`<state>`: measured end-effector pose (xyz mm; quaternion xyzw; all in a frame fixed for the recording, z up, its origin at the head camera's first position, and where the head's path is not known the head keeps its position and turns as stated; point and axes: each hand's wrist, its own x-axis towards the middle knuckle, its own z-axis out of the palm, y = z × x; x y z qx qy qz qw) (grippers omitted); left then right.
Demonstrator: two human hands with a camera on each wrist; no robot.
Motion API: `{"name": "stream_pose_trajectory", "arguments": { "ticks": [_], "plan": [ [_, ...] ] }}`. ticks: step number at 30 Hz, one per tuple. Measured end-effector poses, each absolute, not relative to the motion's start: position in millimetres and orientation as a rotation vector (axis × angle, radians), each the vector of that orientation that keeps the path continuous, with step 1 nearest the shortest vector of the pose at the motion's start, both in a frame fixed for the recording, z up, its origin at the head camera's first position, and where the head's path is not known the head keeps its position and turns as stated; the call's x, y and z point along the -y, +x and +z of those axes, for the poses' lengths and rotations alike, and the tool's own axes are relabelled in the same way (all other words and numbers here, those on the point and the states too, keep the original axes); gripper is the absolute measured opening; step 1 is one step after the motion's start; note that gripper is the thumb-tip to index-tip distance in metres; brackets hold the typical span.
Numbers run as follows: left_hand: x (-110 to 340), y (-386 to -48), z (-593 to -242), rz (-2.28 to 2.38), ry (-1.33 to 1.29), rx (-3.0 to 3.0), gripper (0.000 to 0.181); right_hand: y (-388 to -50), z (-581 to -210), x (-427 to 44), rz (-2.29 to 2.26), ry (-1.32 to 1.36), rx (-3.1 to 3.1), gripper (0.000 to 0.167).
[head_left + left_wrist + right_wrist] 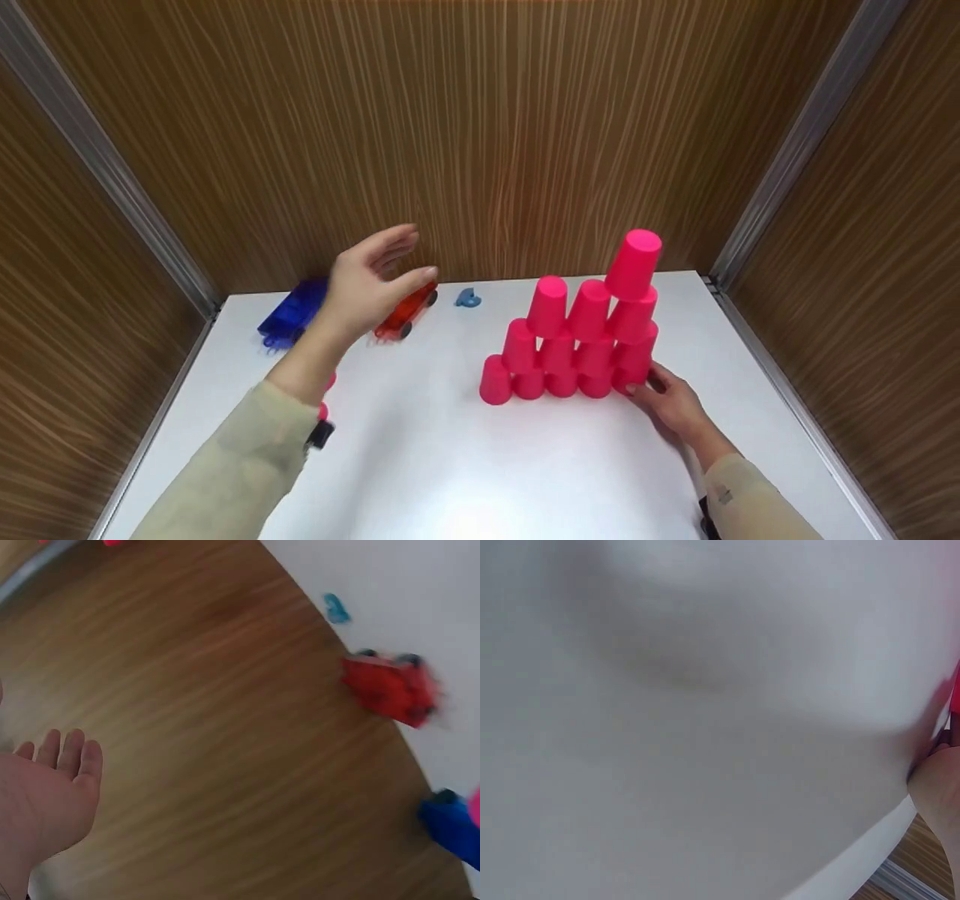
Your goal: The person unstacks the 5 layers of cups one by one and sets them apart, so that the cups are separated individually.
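Pink cups (pixel 557 352) stand upside down in a stepped stack, with several in each of the two lowest rows, three above them and a single top cup (pixel 635 264) at the right end. My right hand (pixel 675 405) holds the lower right cup (pixel 628 379), its thumb in front and its other fingers partly hidden behind. My left hand (pixel 367 289) is raised in the air left of the stack, fingers and thumb spread apart, holding nothing. In the left wrist view the left hand (pixel 52 795) shows loosely bent fingers.
At the back left of the white table (pixel 420 450) are a blue toy vehicle (pixel 291 311), a red toy car (pixel 405 311) and a small blue-grey piece (pixel 467 298). Pink objects (pixel 324 410) show partly beside the left sleeve. Wood-patterned walls (pixel 487 135) enclose the back and sides.
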<state>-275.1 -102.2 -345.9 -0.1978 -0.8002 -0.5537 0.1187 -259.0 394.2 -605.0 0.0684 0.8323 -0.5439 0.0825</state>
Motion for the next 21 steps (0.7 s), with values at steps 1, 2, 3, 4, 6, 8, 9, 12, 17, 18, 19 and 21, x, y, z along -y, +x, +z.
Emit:
{"name": "stream_pose_trajectory", "arguments": {
  "ticks": [1,2,3,4,6,8,9,12,17,18,19,21],
  "plan": [
    [90,-279,-340,-1.605,-0.615,2.343,0.064,-258,-605,-394,-1.619,0.208,-2.496,0.083],
    [78,-282,-335,-1.596,-0.655,2.343,0.064,-258,-605,-394,-1.611,0.21,-2.51,0.083],
    [66,-286,-330,-1.589,-0.696,2.34,0.065,-258,-606,-395,-1.601,0.207,-2.522,0.083],
    [54,-289,-326,-1.591,-0.73,2.34,0.065,-257,-606,-394,-1.596,0.21,-2.529,0.083],
    [30,-295,-318,-1.604,-0.8,2.334,0.066,-256,-606,-394,-1.594,0.224,-2.531,0.083],
    [8,-300,-313,-1.631,-0.856,2.333,0.067,-255,-607,-393,-1.595,0.23,-2.53,0.084],
    [-3,-302,-311,-1.641,-0.875,2.339,0.067,-255,-606,-393,-1.604,0.234,-2.518,0.085],
    [-33,-307,-306,-1.667,-0.909,2.377,0.069,-253,-605,-391,-1.612,0.249,-2.507,0.085],
    [-73,-307,-305,-1.715,-0.91,2.45,0.071,-253,-603,-386,-1.571,0.23,-2.554,0.084],
    [-79,-307,-306,-1.729,-0.906,2.456,0.071,-253,-603,-385,-1.562,0.221,-2.565,0.083],
    [-85,-307,-308,-1.749,-0.9,2.461,0.07,-253,-602,-384,-1.548,0.21,-2.577,0.083],
    [-96,-307,-311,-1.773,-0.877,2.476,0.07,-253,-602,-381,-1.533,0.187,-2.588,0.082]
  ]
}}
